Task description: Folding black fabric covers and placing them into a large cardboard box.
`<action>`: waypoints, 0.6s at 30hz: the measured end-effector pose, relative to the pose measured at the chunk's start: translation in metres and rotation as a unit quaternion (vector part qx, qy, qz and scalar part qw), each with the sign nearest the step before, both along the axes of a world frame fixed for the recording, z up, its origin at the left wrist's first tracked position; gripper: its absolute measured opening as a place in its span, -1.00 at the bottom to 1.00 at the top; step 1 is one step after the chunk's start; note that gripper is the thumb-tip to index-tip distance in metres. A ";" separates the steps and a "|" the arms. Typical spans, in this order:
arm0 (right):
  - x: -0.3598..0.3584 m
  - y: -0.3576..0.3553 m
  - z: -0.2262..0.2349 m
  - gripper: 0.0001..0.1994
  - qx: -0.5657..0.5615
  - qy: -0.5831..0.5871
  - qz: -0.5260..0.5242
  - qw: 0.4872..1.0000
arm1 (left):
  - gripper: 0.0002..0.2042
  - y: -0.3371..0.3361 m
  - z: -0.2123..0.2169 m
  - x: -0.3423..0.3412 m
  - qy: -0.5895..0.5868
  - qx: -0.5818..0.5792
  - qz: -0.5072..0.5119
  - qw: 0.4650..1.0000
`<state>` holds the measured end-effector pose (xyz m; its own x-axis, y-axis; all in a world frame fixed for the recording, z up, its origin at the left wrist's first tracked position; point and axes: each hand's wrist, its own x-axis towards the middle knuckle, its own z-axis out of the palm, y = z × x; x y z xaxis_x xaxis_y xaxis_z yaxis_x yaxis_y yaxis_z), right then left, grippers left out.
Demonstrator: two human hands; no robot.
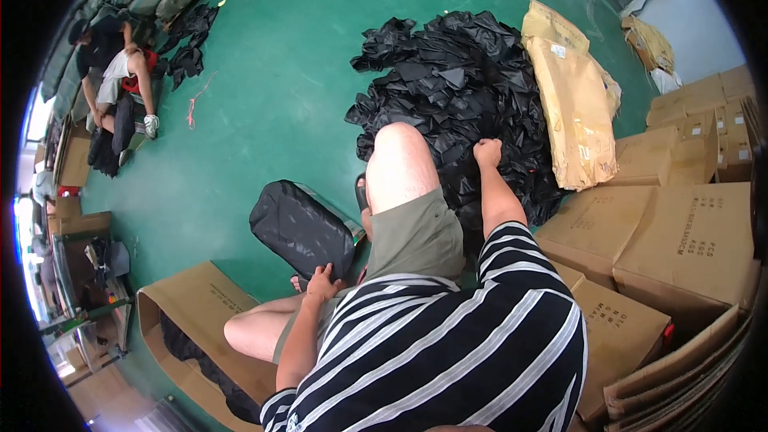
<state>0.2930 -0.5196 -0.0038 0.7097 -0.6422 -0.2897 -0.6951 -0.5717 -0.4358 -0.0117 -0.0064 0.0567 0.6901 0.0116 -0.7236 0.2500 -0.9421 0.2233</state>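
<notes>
Hands point(486, 152) apart: right outstretched, fisted.

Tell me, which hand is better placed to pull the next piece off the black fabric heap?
Right, probably: the right hand is clenched on the black fabric heap; the left hand rests by the dark padded bundle.

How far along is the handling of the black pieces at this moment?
Done: one filled black bag lies on the floor under the left hand, and some black pieces sit in the open carton. In hand: the right hand grips the black pile. Left: most of that pile.
</notes>
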 end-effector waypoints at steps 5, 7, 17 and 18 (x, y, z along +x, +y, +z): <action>0.014 -0.064 -0.057 -0.52 0.033 0.078 0.075 0.994 | -0.29 -0.014 -0.017 -0.006 -0.049 -0.073 -0.001 0.996; 0.016 -0.044 -0.056 -0.56 0.086 0.096 0.081 0.988 | -0.31 -0.006 -0.021 -0.024 -0.055 -0.046 -0.014 0.997; -0.030 0.011 0.022 -0.70 -0.039 -0.177 -0.145 0.973 | -0.38 -0.016 -0.009 -0.022 -0.102 -0.028 0.072 0.992; -0.039 0.004 0.004 -0.69 -0.007 -0.164 -0.163 0.973 | -0.38 -0.017 -0.009 -0.018 -0.100 -0.035 0.067 0.992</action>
<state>0.2539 -0.5156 0.0000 0.5211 -0.8504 -0.0721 -0.6653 -0.3518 -0.6585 -0.0296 -0.0235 0.0472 0.8159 0.0674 -0.5742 0.3153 -0.8844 0.3441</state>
